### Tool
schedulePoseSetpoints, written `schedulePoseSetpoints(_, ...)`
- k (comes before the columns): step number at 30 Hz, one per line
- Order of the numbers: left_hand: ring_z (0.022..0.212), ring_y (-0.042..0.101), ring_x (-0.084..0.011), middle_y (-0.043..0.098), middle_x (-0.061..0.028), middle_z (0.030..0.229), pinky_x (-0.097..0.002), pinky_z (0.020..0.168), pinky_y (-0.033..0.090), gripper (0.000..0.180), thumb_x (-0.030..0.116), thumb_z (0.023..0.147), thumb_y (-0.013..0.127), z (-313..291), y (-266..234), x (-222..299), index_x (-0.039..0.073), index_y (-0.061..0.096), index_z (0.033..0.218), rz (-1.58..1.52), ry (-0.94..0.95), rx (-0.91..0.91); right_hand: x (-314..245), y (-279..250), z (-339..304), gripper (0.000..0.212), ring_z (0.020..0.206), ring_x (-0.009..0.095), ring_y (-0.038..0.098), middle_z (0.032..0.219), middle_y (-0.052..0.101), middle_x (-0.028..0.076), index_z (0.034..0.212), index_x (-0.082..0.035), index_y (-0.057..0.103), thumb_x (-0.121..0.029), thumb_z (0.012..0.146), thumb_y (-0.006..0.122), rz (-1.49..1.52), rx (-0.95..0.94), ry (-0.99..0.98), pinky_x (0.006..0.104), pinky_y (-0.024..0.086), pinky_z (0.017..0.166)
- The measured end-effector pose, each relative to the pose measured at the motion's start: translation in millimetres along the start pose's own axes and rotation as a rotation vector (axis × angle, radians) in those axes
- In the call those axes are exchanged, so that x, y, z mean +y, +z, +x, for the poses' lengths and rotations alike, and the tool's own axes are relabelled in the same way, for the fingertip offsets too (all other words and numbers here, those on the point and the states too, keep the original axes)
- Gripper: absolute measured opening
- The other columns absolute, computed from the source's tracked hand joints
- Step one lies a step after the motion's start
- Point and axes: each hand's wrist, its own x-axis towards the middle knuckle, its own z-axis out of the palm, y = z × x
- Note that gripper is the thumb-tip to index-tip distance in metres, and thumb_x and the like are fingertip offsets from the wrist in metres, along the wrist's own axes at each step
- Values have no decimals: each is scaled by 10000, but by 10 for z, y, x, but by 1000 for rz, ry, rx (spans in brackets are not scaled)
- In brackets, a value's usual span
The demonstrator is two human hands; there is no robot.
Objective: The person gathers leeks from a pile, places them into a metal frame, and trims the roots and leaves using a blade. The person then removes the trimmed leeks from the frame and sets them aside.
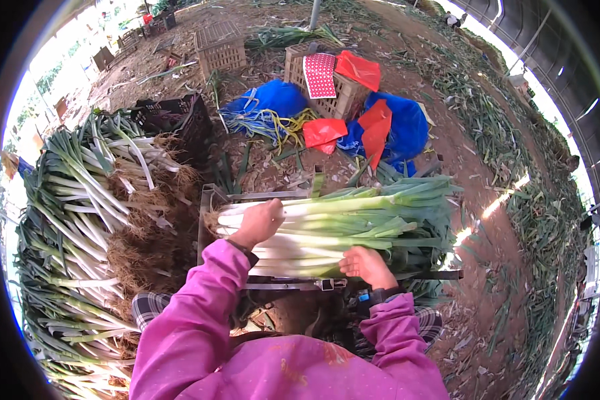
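Note:
A thick bundle of leeks (333, 223) lies crosswise in front of me on a metal frame (207, 200), with white stalks to the left and green leaves to the right. My left hand (260, 221) rests over the white stalks on the far side, its fingers curled closed around them. At the near edge of the bundle is my right hand (369, 265), palm toward the leeks. Its fingers are apart and slightly bent, touching the lower stalks. A strap with a buckle (327, 285) runs along the frame's near side.
To my left is a tall heap of leeks (80, 247), roots facing me. Behind it stands a dark crate (187, 120). Ahead are a tan plastic crate (340, 97), blue bags (273, 100), red bags (323, 133) and colored ties (267, 123). Leaf scraps (540, 280) litter the right side.

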Motion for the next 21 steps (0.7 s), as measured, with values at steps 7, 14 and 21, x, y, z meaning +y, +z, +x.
schedulePoseSetpoints(7, 789, 627, -330, 622, -106, 839, -428, 643, 485, 280, 229, 783, 698, -394, -762, 368, 80, 585, 991, -46, 212, 128, -519, -413, -282, 468, 1165, 307, 538, 1287, 562, 160, 1213, -60, 513, -452, 980, 407, 584, -308, -809, 461, 433, 971)
schedulePoseSetpoints(14, 876, 608, -369, 619, -164, 945, -432, 756, 493, 354, 259, 837, 654, -1014, -261, 343, 82, 580, 1135, -156, -43, -300, -305, -181, -667, 379, 1064, 278, 603, 1150, 604, 129, 1224, -64, 506, -241, 906, 616, 487, 248, -697, 409, 520, 840)
schedulePoseSetpoints(21, 936, 584, -366, 591, -150, 990, -470, 803, 479, 327, 242, 803, 655, -1547, 579, -293, 142, 605, 1110, -3, -135, -200, 721, -294, -237, 736, 1135, 355, 581, 1295, 523, 236, 1431, -146, 316, -551, 875, 577, 253, 368, -104, 473, 422, 901)
